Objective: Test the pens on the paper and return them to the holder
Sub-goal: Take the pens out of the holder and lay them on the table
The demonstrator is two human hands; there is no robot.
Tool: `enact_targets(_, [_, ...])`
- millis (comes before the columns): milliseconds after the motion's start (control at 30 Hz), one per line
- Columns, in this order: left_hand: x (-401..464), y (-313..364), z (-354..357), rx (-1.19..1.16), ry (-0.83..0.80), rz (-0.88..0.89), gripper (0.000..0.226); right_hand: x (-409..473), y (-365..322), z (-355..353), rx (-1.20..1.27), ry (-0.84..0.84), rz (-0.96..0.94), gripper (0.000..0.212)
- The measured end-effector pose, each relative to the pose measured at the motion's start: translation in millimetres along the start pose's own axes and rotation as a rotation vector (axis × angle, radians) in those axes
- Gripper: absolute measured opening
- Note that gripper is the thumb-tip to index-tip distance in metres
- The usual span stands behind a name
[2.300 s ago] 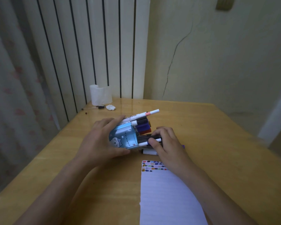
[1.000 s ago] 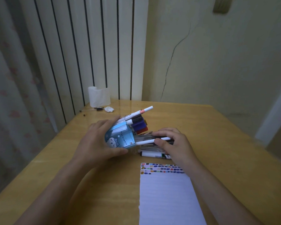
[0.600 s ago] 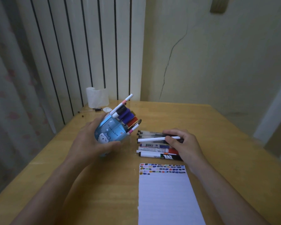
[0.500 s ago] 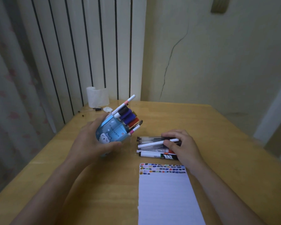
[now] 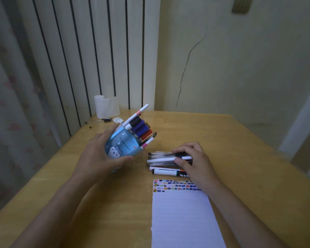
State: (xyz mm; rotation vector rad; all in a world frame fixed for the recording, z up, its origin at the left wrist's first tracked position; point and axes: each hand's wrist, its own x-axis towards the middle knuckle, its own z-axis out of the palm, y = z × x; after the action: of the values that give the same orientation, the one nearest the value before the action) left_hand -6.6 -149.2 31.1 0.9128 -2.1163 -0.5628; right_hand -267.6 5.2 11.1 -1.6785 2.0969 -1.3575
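Return step: left hand (image 5: 98,156) grips tilted holder (image 5: 123,146), mouth toward pens (image 5: 166,162) loose on table above paper (image 5: 184,215); right hand (image 5: 191,161) seemingly pinches some, next slide them in.

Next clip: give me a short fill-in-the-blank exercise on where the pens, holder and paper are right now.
1. The left hand grips the blue ____, tilted with pens sticking out.
2. The right hand rests on a pile of loose ____ lying on the table.
3. The colour marks sit along the ____ edge of the paper.

Missing words: holder; pens; top
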Motion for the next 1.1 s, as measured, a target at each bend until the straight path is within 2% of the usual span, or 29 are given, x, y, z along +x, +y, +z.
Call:
enact_targets(333, [-0.7,1.8,1.6,0.019,0.002,0.013,0.102,-2.0,9.0,5.0,-0.193,-0.029,-0.022,0.025])
enact_targets(567, [-0.8,2.7,1.3,0.027,0.007,0.005,0.103,-2.1,9.4,8.0,-0.228,-0.046,-0.004,0.026])
enact_targets(733, [-1.4,5.8,1.2,0.029,0.005,0.002,0.103,-0.5,8.0,8.2,-0.196,-0.039,0.014,0.019])
enact_targets(1100, [-1.5,6.5,0.8,0.040,0.007,0.007,0.103,-0.1,8.5,8.3,-0.237,-0.018,0.010,0.025])
